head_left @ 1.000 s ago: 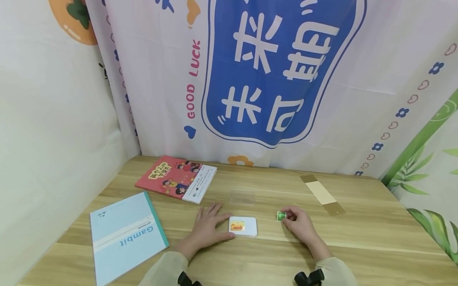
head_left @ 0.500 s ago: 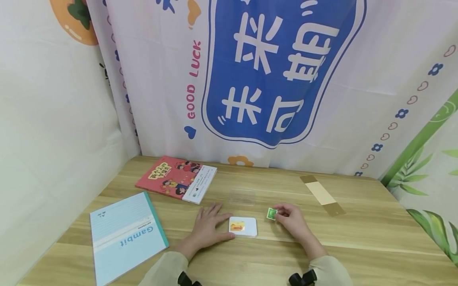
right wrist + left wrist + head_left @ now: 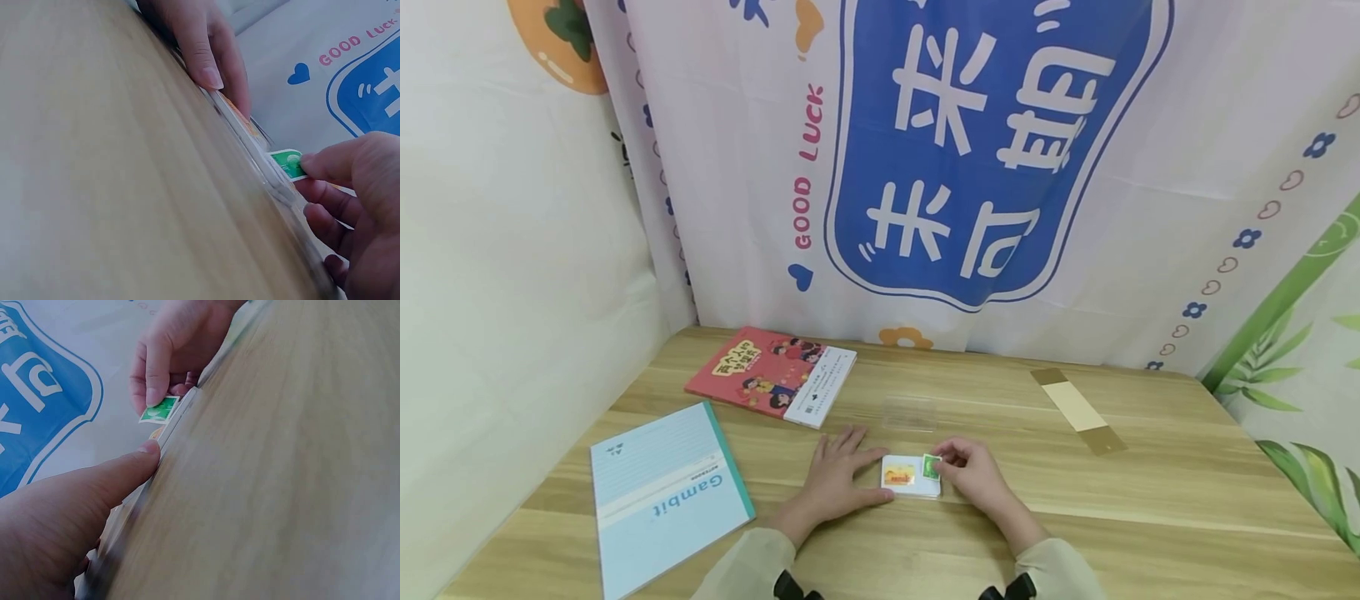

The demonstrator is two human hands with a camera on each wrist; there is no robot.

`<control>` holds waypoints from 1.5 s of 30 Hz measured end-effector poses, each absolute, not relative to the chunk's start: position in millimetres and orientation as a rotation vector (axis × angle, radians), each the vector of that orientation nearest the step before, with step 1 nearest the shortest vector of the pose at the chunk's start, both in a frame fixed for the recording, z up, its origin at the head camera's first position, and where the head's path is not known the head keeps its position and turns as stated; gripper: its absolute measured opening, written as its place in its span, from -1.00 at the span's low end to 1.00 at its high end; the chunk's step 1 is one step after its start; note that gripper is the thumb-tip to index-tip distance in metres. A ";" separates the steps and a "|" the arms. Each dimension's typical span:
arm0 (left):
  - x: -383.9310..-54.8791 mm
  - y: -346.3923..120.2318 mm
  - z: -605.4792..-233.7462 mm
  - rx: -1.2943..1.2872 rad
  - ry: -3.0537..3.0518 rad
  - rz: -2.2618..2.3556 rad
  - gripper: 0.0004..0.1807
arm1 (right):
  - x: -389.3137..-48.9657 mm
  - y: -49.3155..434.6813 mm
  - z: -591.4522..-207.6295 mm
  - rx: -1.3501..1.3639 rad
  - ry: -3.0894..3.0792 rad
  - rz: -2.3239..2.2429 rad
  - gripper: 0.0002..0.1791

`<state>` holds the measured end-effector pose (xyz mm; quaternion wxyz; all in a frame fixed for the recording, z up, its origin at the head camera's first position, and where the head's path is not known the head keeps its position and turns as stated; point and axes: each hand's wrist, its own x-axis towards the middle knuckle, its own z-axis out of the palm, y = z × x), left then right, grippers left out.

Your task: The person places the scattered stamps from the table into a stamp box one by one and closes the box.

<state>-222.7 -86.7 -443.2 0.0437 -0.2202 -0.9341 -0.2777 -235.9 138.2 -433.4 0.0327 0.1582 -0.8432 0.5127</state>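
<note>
My right hand [image 3: 977,477] pinches a small green sticker [image 3: 931,467] with a white border between thumb and fingertips, over the right end of a white card stack [image 3: 920,483]. In the right wrist view, one end of the green sticker [image 3: 287,164] meets or nearly meets the stack's upper side. An orange and yellow picture [image 3: 898,474] lies on the stack's left part. My left hand [image 3: 837,481] rests on the table with spread fingers; its thumb and index finger touch the stack's left corners. From the left wrist, the left thumb [image 3: 119,478] is seen against the stack's edge.
Behind the stack lies a clear plastic case [image 3: 910,413]. A red book [image 3: 767,375] and a light blue notebook [image 3: 666,500] are on the left. A cream strip with brown ends [image 3: 1077,408] lies at the back right. A printed curtain [image 3: 760,167] hangs behind the table.
My right hand has moved left with the green sticker, from the bare table to above the card stack's right end. The left hand stays in place.
</note>
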 end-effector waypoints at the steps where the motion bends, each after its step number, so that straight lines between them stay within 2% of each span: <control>1: -222.7 -86.5 -443.2 -0.671 -2.859 -0.850 -0.30 | -235.3 137.9 -434.1 0.483 -2.604 1.572 -0.90; 11: -223.2 -86.1 -443.7 -0.666 -2.856 -0.844 -0.30 | -233.2 136.7 -438.6 0.523 -2.625 1.519 -0.90; 18: -223.2 -85.7 -443.2 -0.663 -2.858 -0.830 -0.30 | -231.0 138.0 -439.3 0.678 -2.543 1.427 -0.95; 25: -222.6 -85.5 -440.5 -0.677 -2.851 -0.823 -0.30 | -234.5 136.6 -441.9 0.570 -2.650 1.365 -0.91; 45: -222.4 -85.1 -440.8 -0.680 -2.867 -0.820 -0.30 | -233.6 137.2 -441.6 0.553 -2.656 1.449 -0.91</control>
